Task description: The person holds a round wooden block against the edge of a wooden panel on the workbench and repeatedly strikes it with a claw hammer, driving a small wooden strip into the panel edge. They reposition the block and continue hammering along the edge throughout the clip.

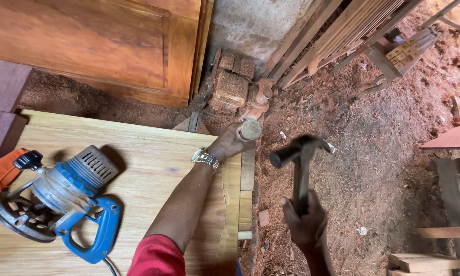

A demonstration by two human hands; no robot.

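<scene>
My left hand (231,141) grips a round wooden-handled tool (250,129), likely a chisel, held upright at the far right corner of a pale plywood sheet (153,168). A metal watch sits on that wrist. My right hand (305,222) holds a dark claw hammer (300,153) by its handle, raised to the right of the tool's butt end and slightly blurred. The hammer head is apart from the wooden handle. A narrow wooden strip (246,184) runs along the sheet's right edge below my left hand.
A blue and grey electric router (61,199) lies on its side on the sheet at left, beside an orange cloth (0,171). A wooden door panel (102,46) leans at the back. Sawdust covers the floor; timber frames (352,30) and planks (444,204) stand right.
</scene>
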